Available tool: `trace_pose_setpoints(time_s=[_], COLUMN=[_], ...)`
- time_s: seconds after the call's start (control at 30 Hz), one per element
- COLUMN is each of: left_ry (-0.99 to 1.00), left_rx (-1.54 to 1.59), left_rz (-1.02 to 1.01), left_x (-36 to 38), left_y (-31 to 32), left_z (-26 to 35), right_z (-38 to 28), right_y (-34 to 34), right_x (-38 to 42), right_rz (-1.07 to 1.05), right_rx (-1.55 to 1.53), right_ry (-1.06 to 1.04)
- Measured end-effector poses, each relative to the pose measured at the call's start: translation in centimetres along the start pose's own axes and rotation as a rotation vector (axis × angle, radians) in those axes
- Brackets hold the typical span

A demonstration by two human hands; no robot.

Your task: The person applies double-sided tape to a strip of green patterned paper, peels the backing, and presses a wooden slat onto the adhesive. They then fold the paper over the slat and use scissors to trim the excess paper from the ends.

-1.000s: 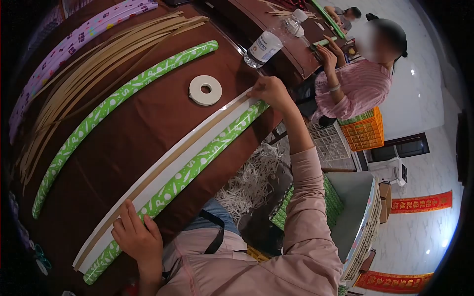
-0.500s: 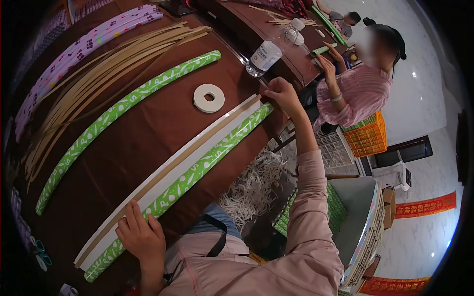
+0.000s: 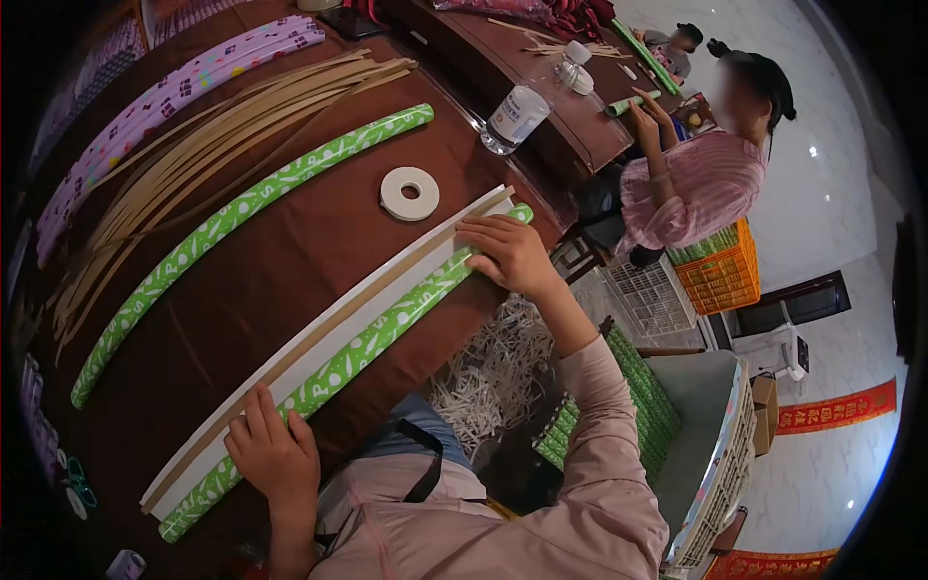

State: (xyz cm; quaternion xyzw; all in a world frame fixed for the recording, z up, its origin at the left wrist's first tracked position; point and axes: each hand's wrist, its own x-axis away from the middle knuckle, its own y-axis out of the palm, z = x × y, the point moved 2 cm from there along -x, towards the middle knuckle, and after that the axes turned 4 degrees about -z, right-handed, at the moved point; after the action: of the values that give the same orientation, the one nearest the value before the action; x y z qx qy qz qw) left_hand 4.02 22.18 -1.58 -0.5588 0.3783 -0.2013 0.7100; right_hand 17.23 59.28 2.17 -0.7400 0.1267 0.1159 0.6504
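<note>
A green patterned roll of paper (image 3: 362,346) lies slantwise along the near table edge, its white underside (image 3: 333,321) partly unrolled. Along that white margin runs a flat tan strip (image 3: 319,333). My left hand (image 3: 275,452) rests near the roll's lower end, fingers stretched across the roll and onto the white margin. Toward the upper end, my right hand (image 3: 510,253) lies over the roll, fingers extended flat over the white margin and strip. A second green roll (image 3: 246,211) lies farther in, and a roll of white tape (image 3: 409,194) sits between the two.
Several loose tan strips (image 3: 232,116) and purple patterned rolls (image 3: 184,92) lie at the far left. A water bottle (image 3: 515,120) stands past the tape. Shredded paper (image 3: 493,377) is below the edge. A co-worker (image 3: 696,184) sits at the neighbouring table (image 3: 570,116).
My right hand has let go of the strip's upper end and come down and left onto the roll, its fingers now flat. My left hand stays about where it was.
</note>
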Motion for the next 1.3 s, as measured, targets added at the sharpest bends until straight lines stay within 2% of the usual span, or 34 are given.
trace_pose_setpoints(time_s=[0.23,0.27,0.33,0.37,0.43,0.47,0.53,0.67,0.77,0.83,0.87,0.97,1.07,1.3], left_ry=[0.006,0.015,0.015,0.005,-0.049,-0.034,0.009,-0.010,-0.054,-0.061,-0.032,-0.063,-0.066,-0.033], left_rx=[-0.002,-0.010,0.002,0.026,0.012,0.031,0.053,0.075,0.106,0.091,0.107,0.151,0.101,0.073], left_rz=[0.025,0.041,0.026,0.019,-0.014,-0.010,0.034,0.024,0.008,0.027,0.055,0.038,0.044,0.036], left_x=[0.1,0.0,-0.1,-0.1,0.0,-0.1,-0.2,-0.4,-0.4,-0.3,-0.3,-0.4,-0.5,-0.4], left_y=[0.1,0.1,-0.1,-0.2,-0.3,-0.5,-0.6,-1.1,-1.2,-1.1,-1.1,-1.3,-1.2,-1.0], left_z=[0.1,0.0,0.2,0.3,0.2,0.3,0.3,0.3,0.4,0.1,0.2,0.2,0.3,0.2], right_z=[6.3,6.1,4.0,1.9,-3.9,-6.4,-9.7,-9.8,-11.6,-13.5,-13.9,-13.5,-14.7,-16.5], right_y=[-0.5,-1.0,-1.6,-1.6,-1.4,-0.8,0.8,1.7,1.6,2.7,3.1,3.0,2.7,2.6], right_x=[1.9,1.8,0.9,-0.2,-2.0,-2.5,-3.3,-3.5,-5.4,-5.9,-5.9,-6.1,-6.3,-5.8], right_rz=[0.164,0.151,0.233,0.251,0.131,-0.025,-0.168,-0.190,-0.182,-0.283,-0.298,-0.285,-0.261,-0.122], right_rx=[0.023,0.130,0.241,0.195,-0.068,-0.270,-0.253,-0.287,-0.216,-0.240,-0.160,-0.211,-0.116,-0.041], right_ry=[0.268,0.278,0.248,0.247,0.119,0.044,-0.140,-0.065,-0.238,-0.282,-0.300,-0.275,-0.319,-0.086])
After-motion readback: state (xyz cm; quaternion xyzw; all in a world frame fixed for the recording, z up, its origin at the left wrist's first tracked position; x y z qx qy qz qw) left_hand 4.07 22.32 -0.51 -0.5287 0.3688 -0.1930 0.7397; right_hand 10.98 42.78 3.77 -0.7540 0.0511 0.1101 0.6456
